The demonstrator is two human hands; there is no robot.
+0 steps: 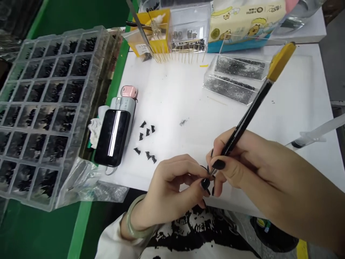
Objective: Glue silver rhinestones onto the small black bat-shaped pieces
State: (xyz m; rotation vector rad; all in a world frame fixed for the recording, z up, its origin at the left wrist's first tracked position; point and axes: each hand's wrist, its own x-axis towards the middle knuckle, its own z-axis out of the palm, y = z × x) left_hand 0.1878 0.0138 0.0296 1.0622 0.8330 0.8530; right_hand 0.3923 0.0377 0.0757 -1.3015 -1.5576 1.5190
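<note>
Head cam, and both hands are held close together over the near edge of the white work surface (167, 93). A black pen-shaped tool (248, 115) with a yellow end is gripped in the right hand (248, 162), pretty much like a pen: it's pinched snugly between thumb and fingers, tilted, with the yellow end raised out past the knuckles and the thin tip aimed down at the left fingertips. The left hand (175, 187) is half curled, thumb and index tips drawn nearly together right by that tip; whether anything tiny is held there can't really be told, since dark nails and the right fingers get in the way. A pale green bangle (129, 219) is worn on the left wrist. Just beyond the left hand and off to its left, seven little black bat-shaped pieces (147, 132) are scattered in two loose groups. Farther left, a black phone (112, 138) is laid partly over a light grey device (122, 103), and past those a big clear compartment box (74, 140) is filled with dark bits. Two clear trays (229, 90) with dark grains are set well ahead of the right hand, and a syringe (309, 138) can be spotted beyond its wrist. Way out ahead of the left hand, thin sticks (161, 55) are fanned out by a yellow box (164, 23).
</note>
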